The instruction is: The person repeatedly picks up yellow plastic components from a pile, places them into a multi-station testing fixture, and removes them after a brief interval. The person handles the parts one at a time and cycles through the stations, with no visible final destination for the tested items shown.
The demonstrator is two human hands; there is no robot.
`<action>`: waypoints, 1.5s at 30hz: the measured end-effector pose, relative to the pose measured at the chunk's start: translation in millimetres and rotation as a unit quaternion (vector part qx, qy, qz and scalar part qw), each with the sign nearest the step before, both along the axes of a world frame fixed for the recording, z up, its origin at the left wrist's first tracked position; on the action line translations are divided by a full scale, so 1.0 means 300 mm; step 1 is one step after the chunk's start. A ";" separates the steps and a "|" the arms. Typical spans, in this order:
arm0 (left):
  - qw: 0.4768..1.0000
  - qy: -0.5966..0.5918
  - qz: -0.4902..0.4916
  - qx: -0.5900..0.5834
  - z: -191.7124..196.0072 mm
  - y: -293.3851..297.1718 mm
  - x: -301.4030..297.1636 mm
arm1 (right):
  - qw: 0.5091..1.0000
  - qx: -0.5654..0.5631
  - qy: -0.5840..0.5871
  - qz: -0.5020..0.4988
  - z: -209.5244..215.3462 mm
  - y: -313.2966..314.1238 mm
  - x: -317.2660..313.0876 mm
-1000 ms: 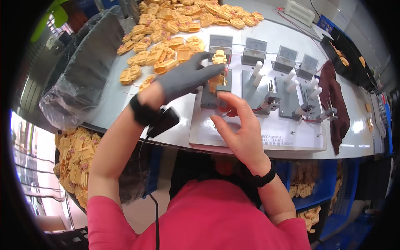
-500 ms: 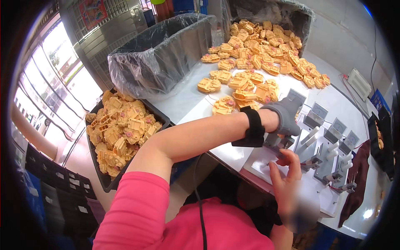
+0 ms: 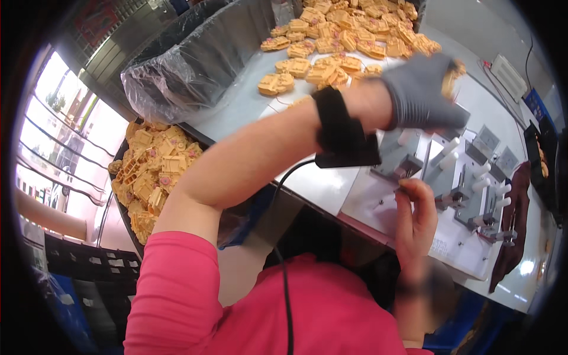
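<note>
In a grey glove, my left hand (image 3: 423,92) is raised above the far side of the test fixtures, blurred by motion. A yellow plastic housing (image 3: 449,83) shows past its fingers, held in them. My bare right hand (image 3: 416,219) is at the front edge of the nearest grey fixture (image 3: 402,163). Its thumb and forefinger are brought together close to a small metal clamp; whatever lies between them is too small to make out. Other grey fixtures with white posts (image 3: 451,155) stand to the right.
Loose yellow housings (image 3: 349,29) lie heaped at the back. A black crate (image 3: 131,231) full of them stands at left, below a plastic-lined bin (image 3: 195,77). Small meters (image 3: 486,139) line the fixtures' far side. A dark red cloth (image 3: 513,228) lies at right.
My left hand has lifted off the nearest fixture and moved away from me, with the yellow housing in it. My right hand stays by the fixture's front. The view has shifted.
</note>
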State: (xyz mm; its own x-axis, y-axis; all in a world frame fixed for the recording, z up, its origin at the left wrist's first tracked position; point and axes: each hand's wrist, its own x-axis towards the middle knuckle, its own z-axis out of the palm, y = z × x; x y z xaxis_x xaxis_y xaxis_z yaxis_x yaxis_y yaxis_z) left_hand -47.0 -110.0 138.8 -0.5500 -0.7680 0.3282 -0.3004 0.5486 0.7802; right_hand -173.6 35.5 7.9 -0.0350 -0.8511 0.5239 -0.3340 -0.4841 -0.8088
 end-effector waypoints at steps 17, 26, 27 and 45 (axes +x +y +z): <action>0.907 0.030 0.385 -0.167 0.042 -0.359 1.525 | 0.999 -0.012 0.003 0.033 0.028 0.008 0.012; 0.886 -0.372 0.257 0.102 -0.329 -0.151 0.686 | 1.000 -0.004 0.015 0.020 0.027 0.014 0.004; 0.867 -0.400 0.291 0.065 -0.360 -0.122 0.629 | 1.000 -0.002 0.016 0.017 0.024 0.013 0.004; 0.783 0.389 0.033 0.484 -0.226 0.078 0.645 | 0.999 0.022 0.021 0.021 0.020 0.018 -0.001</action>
